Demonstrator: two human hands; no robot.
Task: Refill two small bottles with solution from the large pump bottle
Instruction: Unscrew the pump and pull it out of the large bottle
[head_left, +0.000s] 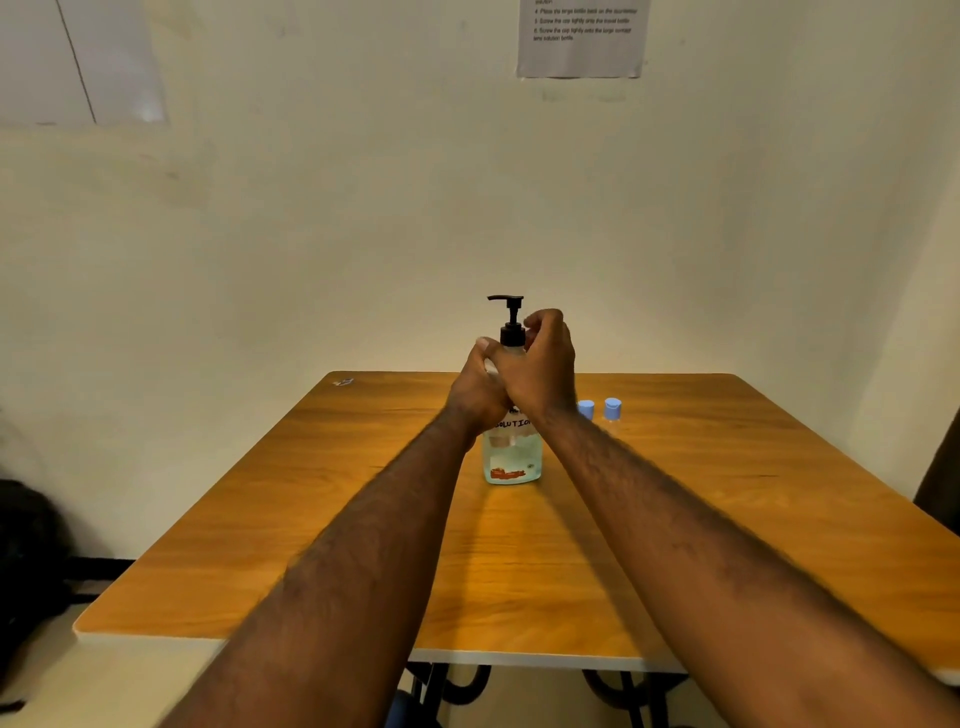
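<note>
The pump bottle (511, 457) stands upright near the middle of the wooden surface (363, 519), clear and about half full of pale bluish liquid. A handwritten label (513, 423) on its front reads "SOLUTION", its start and end covered by the wrists. Its black pump (511, 312) sits on top, the nozzle pointing left.

Both hands are on it. The left hand (480, 389) wraps around the bottle's shoulder, fingers curled and gripping, the thumb up by the neck. The right hand (545, 364) comes in from the other side with its fingers curled around the black collar at the base of the pump. How tight that grip is can't quite be made out, since the back of the hand faces the camera. The two hands touch each other in front of the bottle.

Just to the right, behind the right wrist, are the two small bottles (612, 410). They stand side by side and upright, each with a light blue cap (586, 408), and the nearer one is partly hidden by the wrist.

Behind the surface rises a plain cream wall (727, 208). A printed sheet of paper (582, 39) is stuck high on it.
</note>
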